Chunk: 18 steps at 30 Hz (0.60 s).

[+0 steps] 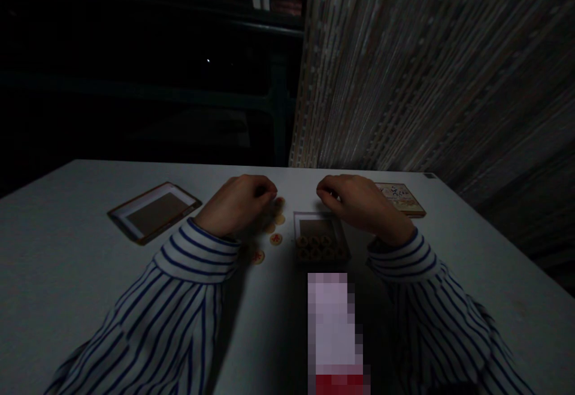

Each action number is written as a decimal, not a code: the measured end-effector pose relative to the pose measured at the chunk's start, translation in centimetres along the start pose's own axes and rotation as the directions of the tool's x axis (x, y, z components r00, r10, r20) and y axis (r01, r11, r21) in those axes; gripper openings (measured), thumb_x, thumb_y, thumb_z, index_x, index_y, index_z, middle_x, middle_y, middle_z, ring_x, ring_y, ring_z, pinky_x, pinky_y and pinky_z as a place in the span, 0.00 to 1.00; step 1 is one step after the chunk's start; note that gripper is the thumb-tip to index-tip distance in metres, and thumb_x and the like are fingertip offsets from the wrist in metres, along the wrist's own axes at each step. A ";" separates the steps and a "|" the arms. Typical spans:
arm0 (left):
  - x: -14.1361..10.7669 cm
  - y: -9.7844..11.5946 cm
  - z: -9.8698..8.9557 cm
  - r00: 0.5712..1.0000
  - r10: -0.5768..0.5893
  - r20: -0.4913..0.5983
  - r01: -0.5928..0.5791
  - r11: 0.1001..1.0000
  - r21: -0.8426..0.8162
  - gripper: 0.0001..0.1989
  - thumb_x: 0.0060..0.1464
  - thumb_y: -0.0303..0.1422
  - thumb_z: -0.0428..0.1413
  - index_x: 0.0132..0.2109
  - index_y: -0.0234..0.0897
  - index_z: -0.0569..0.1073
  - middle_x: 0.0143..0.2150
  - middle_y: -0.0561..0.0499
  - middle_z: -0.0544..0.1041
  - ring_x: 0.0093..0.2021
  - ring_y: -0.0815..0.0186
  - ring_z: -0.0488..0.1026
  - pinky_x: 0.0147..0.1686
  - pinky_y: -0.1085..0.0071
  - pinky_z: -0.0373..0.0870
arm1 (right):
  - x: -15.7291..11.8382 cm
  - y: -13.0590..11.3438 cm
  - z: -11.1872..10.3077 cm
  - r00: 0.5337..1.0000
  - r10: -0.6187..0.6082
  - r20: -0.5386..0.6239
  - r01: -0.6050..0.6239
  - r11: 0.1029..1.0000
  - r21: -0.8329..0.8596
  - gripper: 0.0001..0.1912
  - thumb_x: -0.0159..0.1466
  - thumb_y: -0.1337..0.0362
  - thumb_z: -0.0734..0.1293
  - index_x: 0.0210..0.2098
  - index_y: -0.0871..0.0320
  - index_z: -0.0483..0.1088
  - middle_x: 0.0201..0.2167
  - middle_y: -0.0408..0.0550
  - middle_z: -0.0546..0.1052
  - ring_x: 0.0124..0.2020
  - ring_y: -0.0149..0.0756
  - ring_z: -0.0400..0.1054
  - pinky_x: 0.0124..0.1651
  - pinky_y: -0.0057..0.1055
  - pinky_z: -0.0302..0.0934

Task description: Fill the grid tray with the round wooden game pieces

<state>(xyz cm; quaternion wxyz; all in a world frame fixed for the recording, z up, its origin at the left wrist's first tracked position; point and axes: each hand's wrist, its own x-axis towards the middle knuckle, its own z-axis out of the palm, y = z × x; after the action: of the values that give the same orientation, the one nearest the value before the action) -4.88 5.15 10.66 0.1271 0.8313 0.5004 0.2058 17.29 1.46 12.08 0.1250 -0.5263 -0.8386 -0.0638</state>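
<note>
My left hand is raised above the table with its fingers curled and pressed to the thumb. Whatever lies in that pinch, if anything, cannot be made out. Several round wooden Chinese chess pieces lie beside and below it, some with red characters. My right hand is likewise curled in a pinch, its fingertips near the far right corner of a small open box; its contents are hidden too. Several chess pieces stand in rows at the near end of this box, while its far part shows bare bottom.
A shallow brown-edged tray or lid rests at the left of the white table. Behind my right hand lies a flat box or lid with printed characters. A bead-like string curtain hangs beyond the table; a pixelated patch covers the front middle.
</note>
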 end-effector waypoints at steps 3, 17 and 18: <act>0.0 0.1 0.0 1.000 -0.013 0.003 0.013 1.000 -0.016 0.15 0.50 0.38 0.46 0.36 0.38 0.74 0.33 0.51 0.77 0.34 0.65 0.73 0.32 0.74 0.65 | 0.0 -0.1 -0.1 1.000 -0.002 0.007 0.002 1.000 -0.003 0.12 0.63 0.63 0.55 0.38 0.58 0.68 0.35 0.47 0.75 0.35 0.33 0.67 0.37 0.27 0.53; -0.1 0.0 -0.3 1.000 -0.014 -0.007 0.014 0.999 -0.036 0.15 0.49 0.39 0.47 0.37 0.38 0.74 0.35 0.50 0.78 0.35 0.64 0.73 0.34 0.73 0.66 | 0.0 -0.1 0.0 1.000 0.001 0.017 -0.001 1.000 0.011 0.13 0.64 0.62 0.54 0.38 0.58 0.68 0.36 0.48 0.75 0.37 0.34 0.67 0.39 0.28 0.53; -0.1 0.0 -0.3 1.000 -0.011 -0.009 0.011 0.999 -0.032 0.15 0.49 0.39 0.47 0.37 0.38 0.75 0.35 0.50 0.78 0.34 0.64 0.73 0.33 0.73 0.66 | 0.0 -0.1 0.0 1.000 -0.003 0.016 0.002 1.000 0.011 0.13 0.64 0.62 0.54 0.38 0.58 0.68 0.36 0.48 0.75 0.37 0.34 0.67 0.39 0.28 0.53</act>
<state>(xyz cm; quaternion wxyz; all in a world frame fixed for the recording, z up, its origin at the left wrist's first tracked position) -5.05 5.10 10.95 0.1391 0.8254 0.5024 0.2166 17.14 1.42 12.09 0.1210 -0.5251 -0.8406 -0.0550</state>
